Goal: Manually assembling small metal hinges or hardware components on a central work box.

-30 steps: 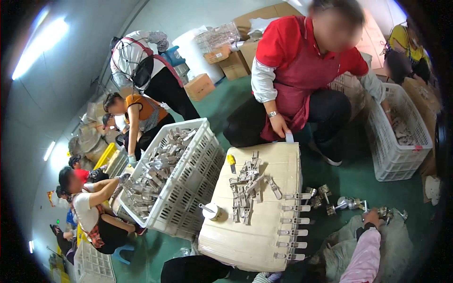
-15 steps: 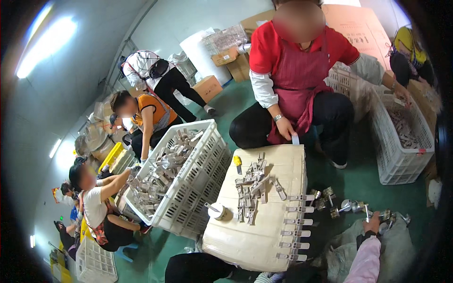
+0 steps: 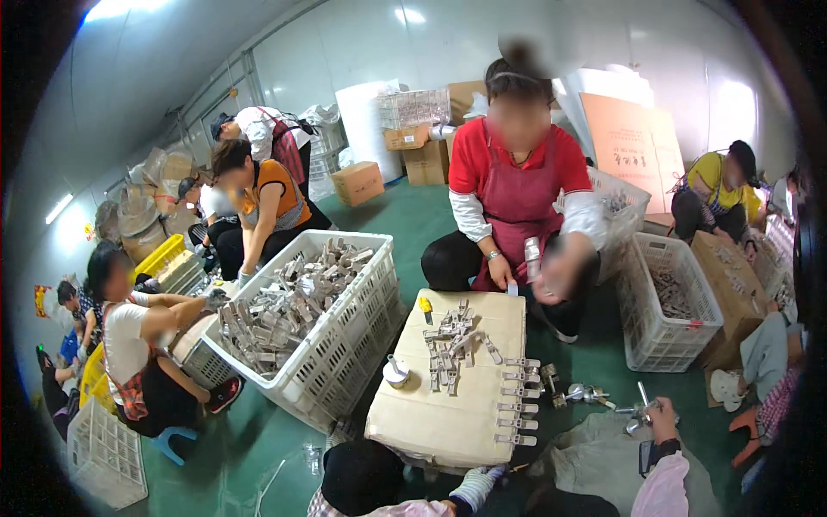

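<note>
In front of me stands a tape-covered cardboard box (image 3: pixel 405 426). A loose pile of metal clips (image 3: pixel 452 340) lies on it, and several more clips (image 3: pixel 519 396) line its right edge. My left hand (image 3: pixel 480 487), in a striped glove, is closed at the box's near edge; what its fingertips hold is too small to make out. My right hand (image 3: pixel 662 420), bare, reaches down right of the box with fingers closed on a shiny metal fitting (image 3: pixel 636 423). Beside it on the floor lie other metal fittings (image 3: pixel 586 393). A small white pot (image 3: pixel 396 372) and a yellow-handled tool (image 3: pixel 425 307) stand on the box.
A white crate (image 3: pixel 345 358) heaped with metal clips stands left of the box. Across from me, a person in a red apron (image 3: pixel 521 198) holds a metal cylinder (image 3: pixel 532 252). Another white crate (image 3: pixel 668 340) stands at right. A grey sack (image 3: pixel 594 457) lies near my right arm. Other people work around.
My view has tilted up. My gloved left hand has come into view at the box's near edge. The person across has brought a metal cylinder from the right crate to their lap.
</note>
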`<state>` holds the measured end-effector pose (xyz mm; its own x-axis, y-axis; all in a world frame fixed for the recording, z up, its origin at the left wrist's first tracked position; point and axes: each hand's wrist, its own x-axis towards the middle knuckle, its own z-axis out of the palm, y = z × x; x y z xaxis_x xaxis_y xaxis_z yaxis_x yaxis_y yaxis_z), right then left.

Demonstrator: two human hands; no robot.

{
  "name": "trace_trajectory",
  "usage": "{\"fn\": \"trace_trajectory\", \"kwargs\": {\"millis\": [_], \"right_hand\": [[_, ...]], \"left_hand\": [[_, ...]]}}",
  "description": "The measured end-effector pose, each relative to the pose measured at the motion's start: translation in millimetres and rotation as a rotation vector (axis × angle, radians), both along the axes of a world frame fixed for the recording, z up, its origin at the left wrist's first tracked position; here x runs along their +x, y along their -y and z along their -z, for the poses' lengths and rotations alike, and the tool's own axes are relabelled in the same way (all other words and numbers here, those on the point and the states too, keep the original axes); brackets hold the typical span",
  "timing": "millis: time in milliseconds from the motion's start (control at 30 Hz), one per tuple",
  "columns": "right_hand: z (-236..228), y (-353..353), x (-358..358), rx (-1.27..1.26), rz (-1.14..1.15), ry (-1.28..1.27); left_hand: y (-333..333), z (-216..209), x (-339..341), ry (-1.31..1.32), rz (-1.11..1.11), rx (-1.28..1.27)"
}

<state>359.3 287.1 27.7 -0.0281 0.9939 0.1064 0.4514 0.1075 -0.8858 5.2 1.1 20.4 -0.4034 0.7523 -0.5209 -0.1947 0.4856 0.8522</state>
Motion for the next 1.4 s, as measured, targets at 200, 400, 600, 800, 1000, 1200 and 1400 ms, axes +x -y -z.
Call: {"fn": "trace_trajectory", "kwargs": {"millis": [200,400,600,800,1000,1200,1400], "right_hand": [[-176,61,-46,0.026,-0.289,-0.049],[-243,127,-167,0.052,-0.530,-0.227],[-203,176,-212,0.186,-0.662,0.065],[-159,186,-234,0.259,-0.814,0.284],[-126,185,-253,0.206,-0.891,0.434],[-109,182,-259,0.138,-0.901,0.487],[-112,185,-261,0.121,-0.880,0.508]], "left_hand": [[-6,2,1,-0.337,0.117,0.193],[-5,21,-11,0.235,-0.152,0.157],[8,0,-7,0.281,-0.103,0.106],[12,-14,3,0.325,-0.057,0.168],[19,-17,-3,0.425,-0.094,0.152],[18,-11,-2,0.469,-0.126,0.162],[18,-24,-2,0.395,-0.114,0.177]]}}
